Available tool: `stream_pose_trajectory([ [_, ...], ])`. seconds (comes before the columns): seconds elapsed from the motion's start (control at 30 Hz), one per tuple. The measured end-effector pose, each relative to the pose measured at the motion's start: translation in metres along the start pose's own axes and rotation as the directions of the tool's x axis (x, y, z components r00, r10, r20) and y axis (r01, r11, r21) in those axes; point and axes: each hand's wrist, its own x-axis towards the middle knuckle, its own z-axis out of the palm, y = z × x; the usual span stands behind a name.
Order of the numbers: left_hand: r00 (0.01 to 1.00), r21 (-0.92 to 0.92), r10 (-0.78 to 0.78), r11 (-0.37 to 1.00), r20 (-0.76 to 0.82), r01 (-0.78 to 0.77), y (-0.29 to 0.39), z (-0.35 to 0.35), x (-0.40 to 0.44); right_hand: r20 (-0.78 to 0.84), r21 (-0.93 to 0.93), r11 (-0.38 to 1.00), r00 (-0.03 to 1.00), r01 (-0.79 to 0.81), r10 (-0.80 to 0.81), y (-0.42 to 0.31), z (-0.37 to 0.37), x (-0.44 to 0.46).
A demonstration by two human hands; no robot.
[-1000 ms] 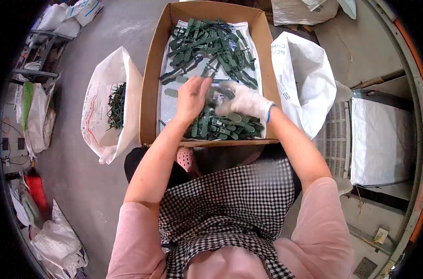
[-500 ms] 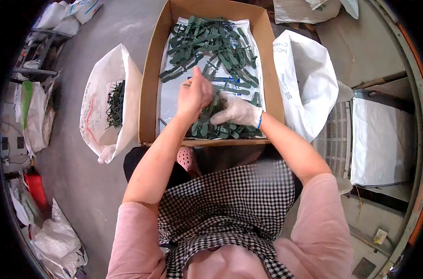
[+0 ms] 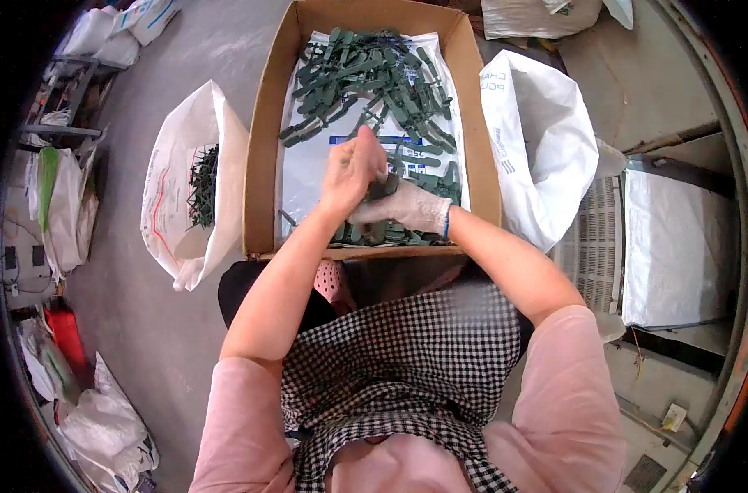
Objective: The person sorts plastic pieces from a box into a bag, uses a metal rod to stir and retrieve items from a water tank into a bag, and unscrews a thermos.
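My bare left hand (image 3: 353,174) is closed, thumb upward, over the cardboard box (image 3: 260,172). What its fingers hold is hidden from above. Pressed close to it is my right hand (image 3: 411,207) in a white knit glove, its fingers wrapped round a dark green plastic part (image 3: 382,187) that shows between the two hands. Beyond them lies a heap of similar flat green plastic parts (image 3: 365,74) on white printed sheeting (image 3: 308,177). More green parts (image 3: 411,234) lie at the box's near edge, partly under the gloved hand.
Left of the box stands an open white sack (image 3: 168,197) with thin dark green pieces (image 3: 203,185) inside. Another open white sack (image 3: 546,148) stands against the right side. Further right are a plastic crate (image 3: 591,246) and a white-covered block (image 3: 674,246).
My gloved right hand has moved left, up against my left hand. The left hand has shifted slightly right and its fist has turned a little.
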Motion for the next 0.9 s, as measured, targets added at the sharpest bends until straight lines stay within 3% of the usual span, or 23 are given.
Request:
stream_pose_trajectory([
  [0.03,1.0,0.001,0.0,1.0,0.003,0.0,0.002,-0.005,0.002,-0.081,-0.144,0.98,0.989,-0.138,0.128,-0.01,-0.004,-0.003],
  [0.1,0.97,-0.011,-0.241,0.97,-0.026,0.241,0.006,-0.022,0.005,-0.256,-0.584,0.811,0.937,0.044,-0.236,0.02,-0.019,0.008],
  [0.13,0.94,0.077,-0.341,0.937,-0.012,0.341,-0.002,-0.032,0.008,-0.243,-0.888,0.453,0.92,-0.083,-0.307,-0.004,-0.02,0.001],
  [0.17,0.94,0.079,-0.342,0.936,-0.015,0.342,-0.015,-0.032,0.005,-0.24,-0.887,0.455,0.92,-0.079,-0.308,0.0,-0.023,0.003],
  [0.2,0.985,0.516,-0.163,0.84,-0.058,0.169,-0.014,-0.022,0.002,-0.153,-0.97,0.233,0.919,-0.069,-0.365,0.004,-0.025,0.006],
  [0.23,0.977,0.742,-0.211,0.651,-0.025,0.16,-0.011,-0.016,-0.002,-0.056,-0.998,-0.002,0.915,-0.062,-0.398,0.009,-0.028,0.007],
  [0.27,0.966,0.905,-0.259,0.412,0.007,0.103,-0.009,-0.01,-0.005,-0.054,-0.998,0.013,0.916,-0.053,-0.398,0.015,-0.031,0.008],
  [0.3,0.965,0.906,-0.261,0.411,0.008,0.104,-0.02,-0.015,-0.005,-0.055,-0.998,0.016,0.916,-0.053,-0.397,0.024,-0.035,0.007],
  [0.37,0.846,0.964,-0.519,0.142,-0.121,0.226,-0.06,-0.035,-0.003,-0.22,-0.976,0.009,0.974,-0.22,-0.059,0.049,-0.047,0.005],
  [0.4,0.758,0.974,-0.65,0.129,-0.061,0.188,-0.071,-0.041,0.001,-0.205,-0.978,-0.016,0.943,-0.208,0.263,0.033,-0.047,-0.001],
  [0.5,0.789,0.97,-0.597,0.072,-0.144,0.232,-0.135,-0.038,-0.008,-0.165,-0.974,0.112,0.955,-0.197,0.246,0.051,-0.051,-0.004],
  [0.53,0.814,0.945,-0.551,0.13,-0.182,0.299,-0.143,-0.032,-0.01,-0.183,-0.936,0.238,0.936,-0.259,0.3,0.052,-0.054,0.003],
  [0.57,0.814,0.946,-0.551,0.128,-0.182,0.299,-0.15,-0.031,-0.007,-0.182,-0.936,0.24,0.937,-0.259,0.299,0.053,-0.058,0.007],
  [0.63,0.813,0.829,-0.53,0.325,-0.24,0.456,-0.158,-0.026,-0.006,-0.185,-0.951,0.249,0.983,-0.183,0.017,0.052,-0.061,0.008],
  [0.67,0.888,0.901,-0.43,0.302,-0.162,0.311,-0.161,-0.026,-0.007,-0.196,-0.959,0.22,0.979,-0.179,-0.058,0.051,-0.062,0.007],
  [0.7,0.888,0.903,-0.432,0.298,-0.161,0.309,-0.152,-0.026,-0.005,-0.198,-0.958,0.225,0.979,-0.18,-0.058,0.045,-0.063,0.005],
  [0.77,0.918,0.848,-0.354,0.528,0.177,0.04,-0.122,-0.026,0.002,-0.109,-0.988,0.129,0.975,-0.085,-0.196,0.036,-0.065,0.002],
  [0.8,0.927,0.789,-0.238,0.608,0.288,-0.089,-0.085,-0.02,0.006,-0.08,-0.994,0.093,0.967,-0.059,-0.241,0.033,-0.066,0.0],
  [0.83,0.927,0.791,-0.235,0.605,0.294,-0.097,-0.057,-0.016,0.007,-0.086,-0.994,0.093,0.965,-0.064,-0.248,0.028,-0.067,0.0],
  [0.9,0.91,0.614,-0.221,0.788,0.35,-0.044,-0.012,-0.011,0.009,-0.064,-0.995,0.084,0.963,-0.043,-0.26,0.017,-0.069,0.002],
])
